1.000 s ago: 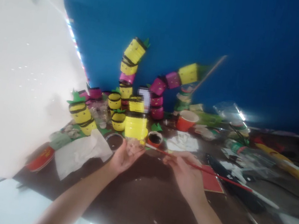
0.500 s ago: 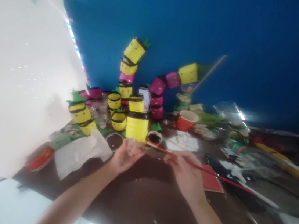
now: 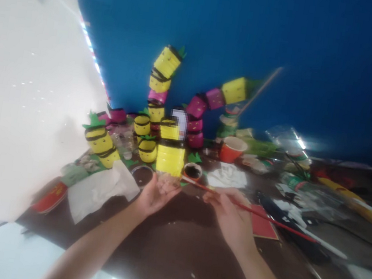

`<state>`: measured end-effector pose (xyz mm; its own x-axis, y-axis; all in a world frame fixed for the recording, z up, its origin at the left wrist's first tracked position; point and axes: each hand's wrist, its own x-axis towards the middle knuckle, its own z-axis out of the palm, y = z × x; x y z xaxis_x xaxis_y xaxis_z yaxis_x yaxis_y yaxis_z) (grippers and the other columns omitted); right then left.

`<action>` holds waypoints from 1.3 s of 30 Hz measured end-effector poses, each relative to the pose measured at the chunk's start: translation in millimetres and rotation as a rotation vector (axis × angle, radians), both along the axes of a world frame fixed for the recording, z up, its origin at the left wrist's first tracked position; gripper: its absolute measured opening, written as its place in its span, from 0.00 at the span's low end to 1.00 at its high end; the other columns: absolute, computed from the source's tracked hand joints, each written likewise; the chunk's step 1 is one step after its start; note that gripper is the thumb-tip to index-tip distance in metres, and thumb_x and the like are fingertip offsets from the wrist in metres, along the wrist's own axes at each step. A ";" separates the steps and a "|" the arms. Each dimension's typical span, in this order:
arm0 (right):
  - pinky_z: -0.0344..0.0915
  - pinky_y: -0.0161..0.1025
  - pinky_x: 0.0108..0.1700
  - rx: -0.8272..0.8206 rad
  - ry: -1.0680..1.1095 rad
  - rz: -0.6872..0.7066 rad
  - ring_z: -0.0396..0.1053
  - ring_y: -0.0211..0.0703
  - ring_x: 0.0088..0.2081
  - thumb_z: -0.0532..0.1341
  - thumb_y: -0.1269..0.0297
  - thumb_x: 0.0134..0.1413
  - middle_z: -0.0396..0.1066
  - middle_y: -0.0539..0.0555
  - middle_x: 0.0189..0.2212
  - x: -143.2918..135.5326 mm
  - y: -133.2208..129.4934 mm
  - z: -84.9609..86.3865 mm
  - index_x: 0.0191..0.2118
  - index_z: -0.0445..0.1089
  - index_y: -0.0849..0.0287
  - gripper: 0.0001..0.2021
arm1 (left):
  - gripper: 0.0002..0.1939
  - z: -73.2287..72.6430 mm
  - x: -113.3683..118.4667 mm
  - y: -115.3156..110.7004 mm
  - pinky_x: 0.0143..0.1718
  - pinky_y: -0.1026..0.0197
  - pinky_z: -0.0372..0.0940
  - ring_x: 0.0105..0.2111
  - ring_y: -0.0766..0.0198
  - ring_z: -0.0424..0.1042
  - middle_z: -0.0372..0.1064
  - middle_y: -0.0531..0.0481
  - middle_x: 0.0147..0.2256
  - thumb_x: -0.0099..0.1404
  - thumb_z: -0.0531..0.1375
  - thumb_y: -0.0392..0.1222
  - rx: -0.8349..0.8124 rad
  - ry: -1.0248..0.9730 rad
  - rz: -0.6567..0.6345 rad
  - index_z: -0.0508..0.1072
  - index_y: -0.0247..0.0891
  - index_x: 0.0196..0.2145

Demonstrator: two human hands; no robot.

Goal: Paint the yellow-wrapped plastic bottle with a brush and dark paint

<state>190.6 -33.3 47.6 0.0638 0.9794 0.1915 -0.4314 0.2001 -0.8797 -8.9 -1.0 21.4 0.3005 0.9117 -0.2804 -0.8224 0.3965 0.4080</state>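
My left hand (image 3: pixel 159 196) is closed around the clear lower end of a plastic bottle piece (image 3: pixel 169 160), which stands upright. Yellow covers its upper part and a black band rings its top. In my right hand (image 3: pixel 231 213) is a paintbrush (image 3: pixel 278 222) with a long red handle, pinched between thumb and fingers. The brush's tip meets the bottle piece near the lower right of its yellow part. Just right of the bottle piece sits a small cup of dark paint (image 3: pixel 193 172). A round dark-looking lid or dish (image 3: pixel 142 176) lies to its left.
Behind my hands stand yellow and magenta stacked bottle pieces (image 3: pixel 161 83) with black bands and green leaves. A red paper cup (image 3: pixel 233 150), crumpled tissue (image 3: pixel 227 176) and plastic bottles (image 3: pixel 299 183) lie right. White paper (image 3: pixel 102 194) and a red container (image 3: pixel 49 198) are left.
Almost nothing differs. Both hands, the bottle piece and the brush keep nearly the same places, with the brush tip still at the bottle piece's lower right.
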 end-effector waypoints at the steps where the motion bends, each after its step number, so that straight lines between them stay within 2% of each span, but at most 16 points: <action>1: 0.73 0.41 0.36 0.001 -0.004 -0.008 0.74 0.41 0.30 0.66 0.60 0.48 0.76 0.50 0.27 0.0 0.5 -0.3 0.30 0.73 0.53 0.04 | 0.29 0.3 0.0 0.2 0.54 0.49 0.59 0.41 0.57 0.75 0.75 0.40 0.39 0.69 0.45 0.54 -0.006 0.001 0.007 0.60 0.32 0.59; 5: 0.72 0.39 0.35 0.030 0.006 -0.082 0.73 0.40 0.29 0.66 0.62 0.49 0.75 0.50 0.26 2.7 3.8 1.2 0.29 0.73 0.54 0.03 | 0.27 -0.9 0.2 1.2 0.55 0.47 0.58 0.40 0.57 0.75 0.76 0.42 0.38 0.68 0.46 0.54 0.004 0.010 0.038 0.63 0.34 0.56; 8: 0.72 0.39 0.35 0.054 0.013 -0.098 0.73 0.39 0.28 0.66 0.62 0.49 0.75 0.49 0.25 4.3 3.4 4.3 0.30 0.73 0.54 0.03 | 0.23 -6.1 0.7 0.8 0.56 0.47 0.57 0.42 0.57 0.74 0.75 0.42 0.41 0.65 0.54 0.52 0.142 0.022 0.014 0.69 0.35 0.50; 11: 0.72 0.39 0.33 0.081 -0.031 -0.069 0.73 0.40 0.28 0.65 0.61 0.50 0.76 0.50 0.26 3.7 0.1 5.1 0.30 0.72 0.54 0.04 | 0.22 -12.5 1.7 -0.1 0.58 0.49 0.56 0.45 0.56 0.73 0.75 0.43 0.43 0.57 0.63 0.51 0.318 0.053 -0.034 0.72 0.34 0.44; 15: 0.72 0.40 0.33 0.113 -0.106 -0.063 0.74 0.41 0.29 0.64 0.61 0.52 0.75 0.50 0.26 2.7 -4.3 -1.4 0.32 0.72 0.54 0.04 | 0.20 -14.2 3.9 -1.0 0.60 0.50 0.53 0.45 0.58 0.72 0.75 0.45 0.40 0.52 0.67 0.49 0.411 0.096 -0.043 0.74 0.34 0.39; 20: 0.73 0.41 0.37 0.144 -0.243 -0.097 0.75 0.41 0.32 0.62 0.63 0.55 0.75 0.50 0.27 4.0 -6.9 -10.2 0.33 0.71 0.54 0.02 | 0.22 -8.2 6.4 -2.7 0.61 0.49 0.52 0.48 0.58 0.71 0.75 0.47 0.42 0.50 0.69 0.45 0.392 0.101 -0.028 0.73 0.37 0.42; 25: 0.72 0.38 0.38 0.171 -0.282 -0.090 0.75 0.40 0.32 0.61 0.64 0.56 0.75 0.50 0.28 4.2 -8.6 -9.1 0.34 0.71 0.54 0.02 | 0.24 -10.0 6.4 -2.4 0.61 0.47 0.52 0.48 0.57 0.71 0.74 0.45 0.42 0.49 0.70 0.45 0.349 0.102 -0.023 0.72 0.37 0.43; 31: 0.73 0.38 0.38 0.164 -0.279 -0.121 0.75 0.39 0.31 0.61 0.64 0.56 0.75 0.49 0.28 4.1 -4.0 -9.5 0.33 0.71 0.55 0.02 | 0.18 -15.0 4.3 -1.4 0.61 0.46 0.50 0.47 0.56 0.72 0.75 0.45 0.42 0.53 0.67 0.46 0.374 0.067 -0.050 0.73 0.36 0.40; 39: 0.72 0.39 0.37 0.137 -0.290 -0.185 0.74 0.40 0.31 0.62 0.64 0.55 0.75 0.50 0.28 8.2 -1.4 -12.0 0.33 0.71 0.56 0.03 | 0.20 -12.4 2.9 -1.3 0.61 0.46 0.51 0.46 0.56 0.72 0.75 0.43 0.41 0.58 0.63 0.49 0.369 0.036 -0.082 0.72 0.34 0.44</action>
